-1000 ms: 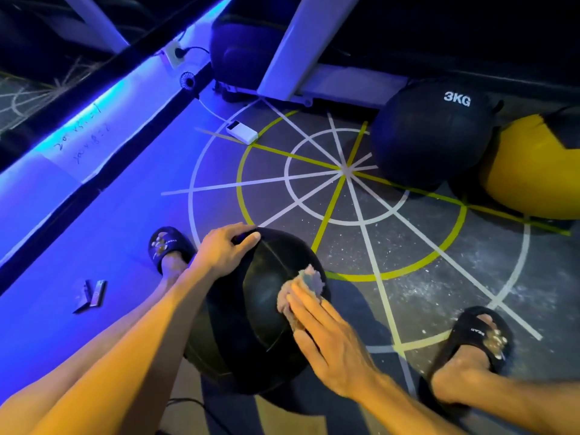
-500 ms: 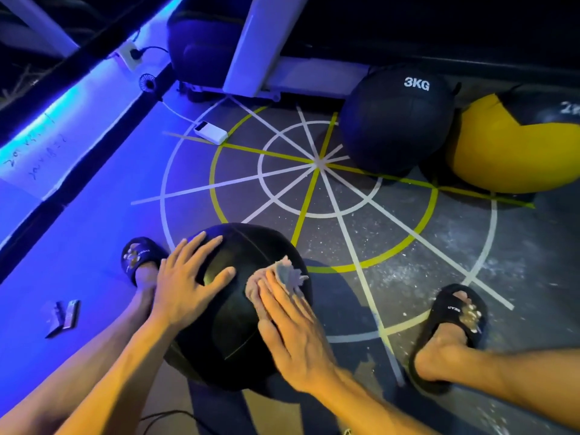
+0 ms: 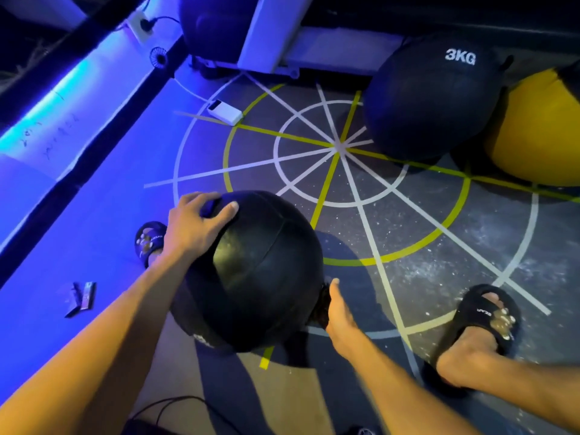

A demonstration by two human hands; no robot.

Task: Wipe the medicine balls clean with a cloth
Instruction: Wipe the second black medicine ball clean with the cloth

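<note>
A black medicine ball [image 3: 260, 271] sits on the floor between my feet. My left hand [image 3: 194, 227] rests on its upper left side, fingers spread over the curve. My right hand [image 3: 340, 312] is low against the ball's right side with the thumb pointing up; its fingers are hidden behind the ball. Only a dark scrap of the cloth [image 3: 320, 304] shows, squeezed between that hand and the ball. Further back on the right stand a black ball marked 3KG [image 3: 430, 102] and a yellow and black ball [image 3: 533, 130].
The floor carries a painted wheel of white and yellow lines [image 3: 339, 149]. A white power bank [image 3: 224, 112] lies at its far left. A white machine frame [image 3: 266, 29] stands behind. My sandalled feet [image 3: 485, 312] flank the ball. Small flat pieces [image 3: 81, 298] lie left.
My right hand slid with the cloth from the top of the ball down to its right side. My left hand shifted up to the ball's far upper left.
</note>
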